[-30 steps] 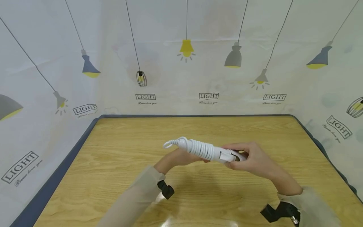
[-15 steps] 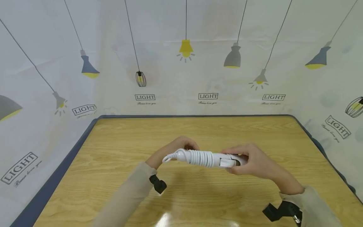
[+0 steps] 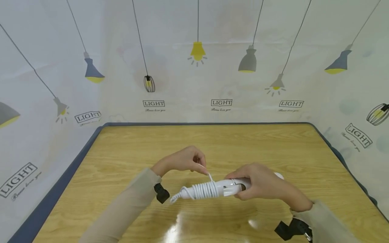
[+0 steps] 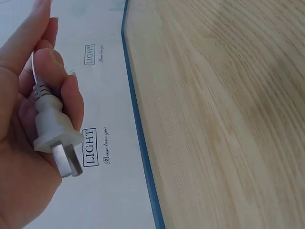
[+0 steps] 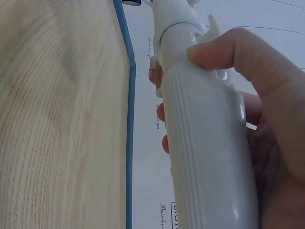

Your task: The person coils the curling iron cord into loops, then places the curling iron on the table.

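Note:
My right hand [image 3: 262, 182] grips a white curling iron [image 3: 228, 189] above the table, fingers and thumb wrapped around its ridged body [image 5: 205, 143], as the right wrist view shows. White power cord [image 3: 205, 191] is wound in several turns around the iron's left part. A short free length of it rises from the coils to my left hand [image 3: 185, 160], which pinches it just above and behind the iron. In the left wrist view, a two-pin plug [image 4: 53, 119] sits within the curled fingers of that hand, its flat metal pins pointing out past the palm.
Beneath both hands lies a wood-grain table [image 3: 136, 141] with a dark blue border [image 3: 200, 124]. Pale wall sheets [image 3: 170, 44] printed with lamps surround its back and sides. Black camera mounts [image 3: 161, 193] are strapped to each wrist over light sleeves [image 3: 124, 202].
My left hand has come out from behind the iron, up and left, drawing a free length of cord off the coils. The right hand has lowered the iron and moved it slightly left.

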Available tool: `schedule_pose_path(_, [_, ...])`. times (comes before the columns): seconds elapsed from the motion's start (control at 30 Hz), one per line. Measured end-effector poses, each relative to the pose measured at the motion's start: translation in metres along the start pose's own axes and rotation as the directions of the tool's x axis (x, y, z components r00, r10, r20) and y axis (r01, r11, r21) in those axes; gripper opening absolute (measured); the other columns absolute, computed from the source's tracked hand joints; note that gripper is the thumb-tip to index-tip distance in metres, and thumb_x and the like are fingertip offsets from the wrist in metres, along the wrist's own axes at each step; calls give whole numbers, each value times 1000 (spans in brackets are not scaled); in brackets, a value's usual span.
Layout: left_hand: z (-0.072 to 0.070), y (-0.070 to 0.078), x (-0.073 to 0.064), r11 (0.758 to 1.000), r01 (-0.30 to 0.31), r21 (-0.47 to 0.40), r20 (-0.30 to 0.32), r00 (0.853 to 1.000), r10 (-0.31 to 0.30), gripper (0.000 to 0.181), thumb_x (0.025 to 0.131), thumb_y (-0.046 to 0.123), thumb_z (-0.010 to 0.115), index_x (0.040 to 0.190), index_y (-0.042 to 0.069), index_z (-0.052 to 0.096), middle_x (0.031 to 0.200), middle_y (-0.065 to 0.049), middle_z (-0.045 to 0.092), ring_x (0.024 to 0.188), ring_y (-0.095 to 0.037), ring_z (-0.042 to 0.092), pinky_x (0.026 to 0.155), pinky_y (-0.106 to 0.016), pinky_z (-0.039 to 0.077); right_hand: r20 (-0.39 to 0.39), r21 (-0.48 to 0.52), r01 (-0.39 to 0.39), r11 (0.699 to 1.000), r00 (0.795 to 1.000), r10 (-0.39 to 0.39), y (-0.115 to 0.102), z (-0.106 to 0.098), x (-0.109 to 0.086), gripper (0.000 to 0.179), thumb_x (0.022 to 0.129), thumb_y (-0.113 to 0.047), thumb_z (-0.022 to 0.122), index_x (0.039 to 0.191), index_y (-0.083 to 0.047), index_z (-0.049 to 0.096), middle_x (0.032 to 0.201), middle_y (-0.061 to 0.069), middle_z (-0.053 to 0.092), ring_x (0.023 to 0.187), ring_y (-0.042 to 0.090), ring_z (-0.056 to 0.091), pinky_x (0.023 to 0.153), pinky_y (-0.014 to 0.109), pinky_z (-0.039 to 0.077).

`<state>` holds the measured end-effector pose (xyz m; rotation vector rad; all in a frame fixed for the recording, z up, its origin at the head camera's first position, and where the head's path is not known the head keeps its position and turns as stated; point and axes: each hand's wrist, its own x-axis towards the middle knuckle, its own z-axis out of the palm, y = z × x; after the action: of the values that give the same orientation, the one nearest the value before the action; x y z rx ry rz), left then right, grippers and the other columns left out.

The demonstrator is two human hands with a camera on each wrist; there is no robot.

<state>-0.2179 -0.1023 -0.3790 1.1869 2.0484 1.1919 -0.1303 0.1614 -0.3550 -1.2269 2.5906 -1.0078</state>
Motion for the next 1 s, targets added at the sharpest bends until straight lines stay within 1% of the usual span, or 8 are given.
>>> schedule_pose_path(0.1, [0,2,-1,1000,13,19,12,1000,-13,9,85,14,67,79,7,68,69,-7,59,47,-12,41,48,-34,42,15,-71,-2,997,1000,3,1,4,3,35,69,-17,72,104,-19,70,90,-11,65,62,-1,49,50,19,41])
schedule_pose_path(0.2, [0,7,-1,999,39,31,2,999,-39,10,87,15,65,82,6,67,72,-10,59,48,-11,41,49,-29,41,35,-94,-26,995,999,30,3,6,6,36,68,-17,72,104,-20,70,88,-14,65,59,-1,48,48,19,40])
schedule_pose_path(0.4, [4,25,-1,989,117,95,-108,988,-107,11,84,19,68,79,10,66,68,-7,60,48,-10,42,49,-25,41,30,-84,-122,989,992,125,9,8,9,36,70,-15,70,105,-18,70,84,-14,63,55,0,46,47,20,39])
schedule_pose_path(0.53, [11,33,0,980,149,132,-164,978,-126,12,82,21,70,76,12,66,67,-4,61,51,-8,44,50,-24,42,11,-116,-129,985,991,131,13,12,10,35,69,-17,70,105,-18,70,81,-14,63,53,-1,44,45,20,38])
schedule_pose_path(0.67, [19,35,3,971,178,160,-244,960,-136,11,80,20,72,74,13,67,66,4,61,54,-7,48,52,-23,43,-14,-159,-151,976,988,151,17,15,11,35,70,-19,70,105,-19,70,74,-17,58,50,-1,41,44,19,34])
schedule_pose_path(0.8, [27,36,5,955,207,212,-341,932,-127,11,79,21,74,73,13,68,66,8,61,57,-7,52,54,-22,44,-54,-188,-182,965,983,174,20,18,12,35,71,-20,70,105,-17,70,71,-16,57,50,-1,39,43,19,32])
schedule_pose_path(0.9, [32,37,6,939,221,264,-383,917,-108,10,79,20,73,74,13,69,66,8,60,57,-7,51,53,-22,43,-87,-207,-215,954,976,201,22,20,12,36,71,-22,71,106,-15,69,74,-13,60,49,0,39,42,20,32])
schedule_pose_path(1.0, [38,39,7,927,224,303,-407,909,-87,9,81,20,71,77,12,70,69,8,61,58,-4,51,54,-21,43,-124,-226,-264,938,962,242,24,22,11,38,72,-23,71,108,-13,68,76,-10,62,47,1,38,41,21,31])
